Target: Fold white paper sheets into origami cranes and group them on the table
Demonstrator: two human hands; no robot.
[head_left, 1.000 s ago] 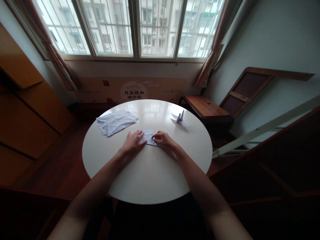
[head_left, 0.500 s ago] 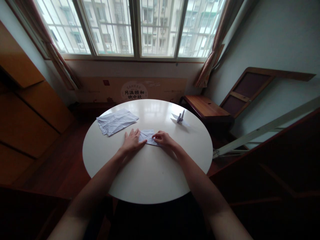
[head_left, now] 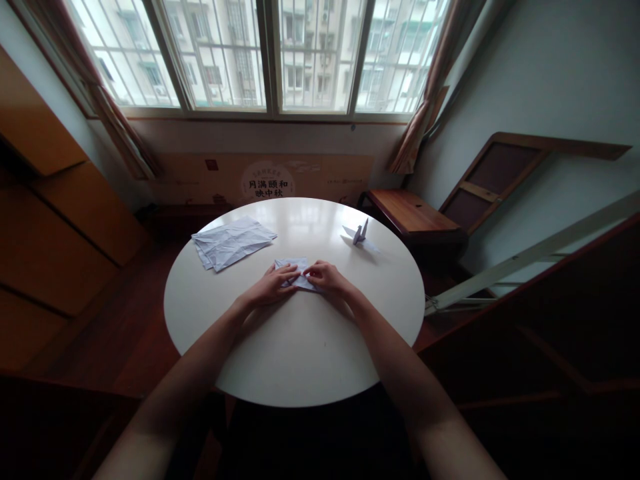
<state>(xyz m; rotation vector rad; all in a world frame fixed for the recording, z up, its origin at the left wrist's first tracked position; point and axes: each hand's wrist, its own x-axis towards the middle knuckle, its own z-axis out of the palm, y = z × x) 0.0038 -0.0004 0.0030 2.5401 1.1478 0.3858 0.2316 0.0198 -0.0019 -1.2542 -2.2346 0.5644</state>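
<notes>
A small folded sheet of white paper (head_left: 296, 262) lies on the round white table (head_left: 295, 353), between my two hands. My left hand (head_left: 271, 287) rests over the paper's left part, its fingers stretched to the right across it and hiding much of it. At the right side, my right hand (head_left: 327, 277) is closed in a pinch on the paper, with thumb and index finger at a fold near the middle. The fingertips of both hands almost meet there.
Several creased paper sheets (head_left: 234, 243) are stacked at the table's back left. A folded paper crane (head_left: 359, 233) stands at the back right. Beyond the table's right edge is a wooden bench (head_left: 413, 212); a window (head_left: 270, 60) is behind.
My left hand has turned and slid its fingers rightward over the paper, from its left edge toward the middle. My right hand has stayed nearly in place.
</notes>
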